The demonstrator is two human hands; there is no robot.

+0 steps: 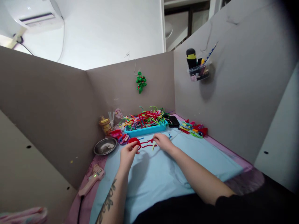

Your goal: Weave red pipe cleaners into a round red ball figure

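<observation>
My left hand (128, 153) is closed on a coiled red pipe cleaner piece (135, 142), held just above the light blue mat (163, 177). A red strand (147, 143) runs from that coil to my right hand (163, 142), whose fingers pinch its other end low over the mat. Both hands work right in front of a blue tray (146, 130) heaped with pipe cleaners (144, 119) in several colours.
A metal bowl (105, 146) sits left of the mat, with a small jar (105, 125) behind it. A pink glue gun (92, 180) lies at the near left. Finished colourful pieces (193, 129) lie at the right wall. Grey partition walls enclose the desk; a pen holder (198, 70) hangs on the right one.
</observation>
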